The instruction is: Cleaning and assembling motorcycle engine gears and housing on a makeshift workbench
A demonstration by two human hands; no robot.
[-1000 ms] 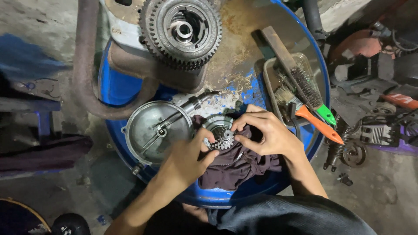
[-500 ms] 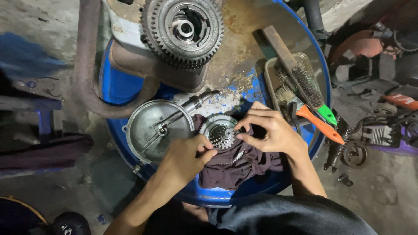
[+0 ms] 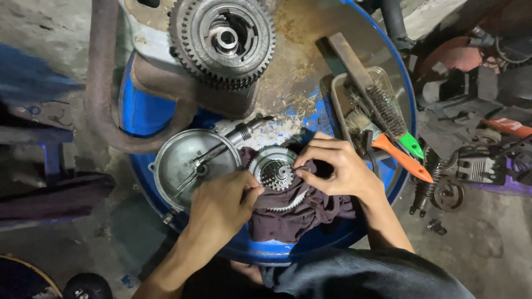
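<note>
I'm over a rusty blue drum top (image 3: 354,33) used as a bench; dusty grey concrete floor (image 3: 50,33) all round, dim light, dark bench (image 3: 39,138) left, scrap engine parts (image 3: 476,166) piled right

1. One view only, from a camera worn on the person's head.
2. It looks almost straight down onto the top of a blue drum (image 3: 145,113), which fills the middle of the picture.
3. It sits close: the left hand (image 3: 221,206) and right hand (image 3: 332,169) come in from the bottom edge, forearms cut off by the frame.
4. The floor (image 3: 44,50) shows along the left and right margins, farther below.
</note>
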